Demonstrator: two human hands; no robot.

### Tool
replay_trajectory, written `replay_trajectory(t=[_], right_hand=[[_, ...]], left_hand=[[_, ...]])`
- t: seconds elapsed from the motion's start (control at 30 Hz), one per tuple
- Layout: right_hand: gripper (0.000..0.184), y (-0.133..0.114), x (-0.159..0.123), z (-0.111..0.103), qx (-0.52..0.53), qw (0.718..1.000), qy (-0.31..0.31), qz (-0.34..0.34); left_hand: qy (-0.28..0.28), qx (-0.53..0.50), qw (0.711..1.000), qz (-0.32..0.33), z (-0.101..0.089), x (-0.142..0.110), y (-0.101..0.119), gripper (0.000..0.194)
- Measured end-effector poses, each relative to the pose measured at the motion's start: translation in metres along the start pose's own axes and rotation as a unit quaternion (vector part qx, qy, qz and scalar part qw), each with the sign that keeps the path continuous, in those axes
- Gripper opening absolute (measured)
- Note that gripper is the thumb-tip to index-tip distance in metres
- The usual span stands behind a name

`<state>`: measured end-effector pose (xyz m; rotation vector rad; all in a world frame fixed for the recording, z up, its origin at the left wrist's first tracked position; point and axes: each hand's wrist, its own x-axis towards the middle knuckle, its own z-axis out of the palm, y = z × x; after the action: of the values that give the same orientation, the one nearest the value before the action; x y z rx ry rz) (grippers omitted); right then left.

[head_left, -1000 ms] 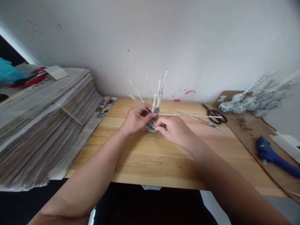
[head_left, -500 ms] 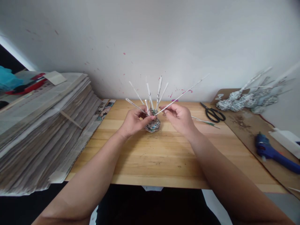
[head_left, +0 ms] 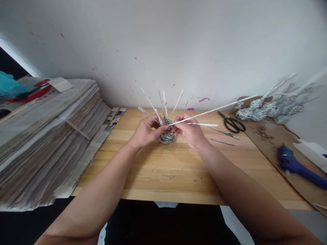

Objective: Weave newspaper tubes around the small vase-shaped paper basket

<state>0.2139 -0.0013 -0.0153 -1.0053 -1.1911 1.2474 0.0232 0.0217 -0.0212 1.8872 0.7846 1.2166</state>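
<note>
A small woven newspaper basket (head_left: 166, 136) sits on the wooden table between my hands, with several rolled-paper stakes (head_left: 165, 103) sticking up and outward from it. My left hand (head_left: 148, 131) is closed on the basket's left side, its thumb pressed at the rim. At the right side, my right hand (head_left: 187, 129) pinches a long white paper tube (head_left: 217, 109) that runs from the rim up to the right. A shorter paper tube (head_left: 208, 125) points right from under the right hand's fingers. The fingertips inside the basket are hidden.
Black scissors (head_left: 232, 122) and loose paper tubes (head_left: 224, 133) lie to the right. Farther right, woven paper pieces (head_left: 258, 110) and a blue glue gun (head_left: 293, 163) rest on brown cardboard (head_left: 265, 139). A tall newspaper stack (head_left: 56, 136) stands at the left.
The long tube has swung up from lying to the right and now slants over my right hand. One stake has tipped down to the right. My left hand keeps its hold on the basket.
</note>
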Motion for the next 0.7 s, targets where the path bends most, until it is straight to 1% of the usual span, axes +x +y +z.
replay_trajectory(t=[0.1, 0.2, 0.33, 0.47, 0.53, 0.57, 0.63, 0.7], right_hand=[[0.029, 0.003, -0.001, 0.004, 0.056, 0.998, 0.009, 0.016], [0.023, 0.005, -0.003, 0.006, 0.054, 0.998, 0.017, -0.007], [0.017, 0.005, -0.005, 0.007, -0.034, 0.994, 0.042, -0.095], [0.020, 0.007, -0.007, 0.007, -0.129, 0.977, 0.064, -0.158], [0.019, 0.008, -0.007, 0.004, -0.203, 0.957, 0.082, -0.189], [0.018, 0.008, -0.008, 0.002, -0.244, 0.942, 0.090, -0.213], [0.016, 0.006, -0.008, -0.002, -0.319, 0.902, 0.094, -0.275], [0.013, 0.002, -0.006, -0.007, -0.373, 0.861, 0.084, -0.336]], left_hand=[[0.018, 0.013, 1.000, -0.001, 0.001, 0.000, 0.001, 0.023], [0.022, 0.023, 0.999, -0.009, 0.002, -0.001, 0.001, 0.023], [0.028, 0.026, 0.999, -0.016, 0.003, -0.001, 0.000, 0.022], [0.025, 0.027, 0.999, -0.007, 0.003, 0.000, 0.000, 0.022], [0.021, 0.023, 1.000, -0.002, 0.002, 0.001, 0.000, 0.023], [0.020, 0.021, 1.000, 0.001, 0.002, 0.001, 0.001, 0.024], [0.019, 0.020, 1.000, 0.006, 0.002, 0.001, 0.002, 0.025], [0.018, 0.019, 1.000, 0.005, 0.002, 0.002, 0.002, 0.025]])
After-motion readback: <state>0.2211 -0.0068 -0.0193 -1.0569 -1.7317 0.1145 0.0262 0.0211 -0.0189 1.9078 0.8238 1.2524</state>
